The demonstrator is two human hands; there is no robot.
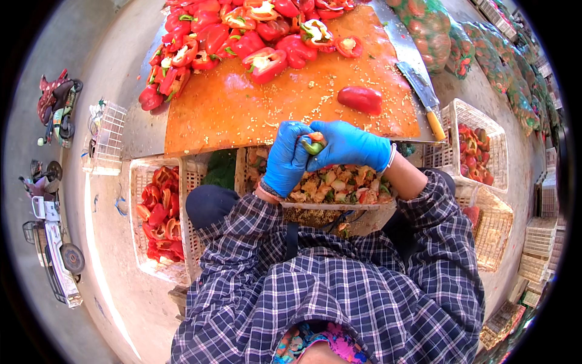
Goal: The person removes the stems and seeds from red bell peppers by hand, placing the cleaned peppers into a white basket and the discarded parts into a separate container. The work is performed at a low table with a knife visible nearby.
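My left hand and my right hand, both in blue gloves, meet at the near edge of an orange board. Between them they grip a bell pepper piece with a green stem; the gloves hide most of it. Below them stands a crate of pepper cores and scraps. One red pepper piece lies by itself on the board beyond my right hand. Farther back is a heap of red bell peppers, many cut open with pale cores showing. Loose seeds are scattered over the board.
A cleaver with a wooden handle lies along the table's right side, its handle at the near edge. Crates of red pepper pieces stand at left and right. Filled mesh sacks line the right; a three-wheeler stands far left.
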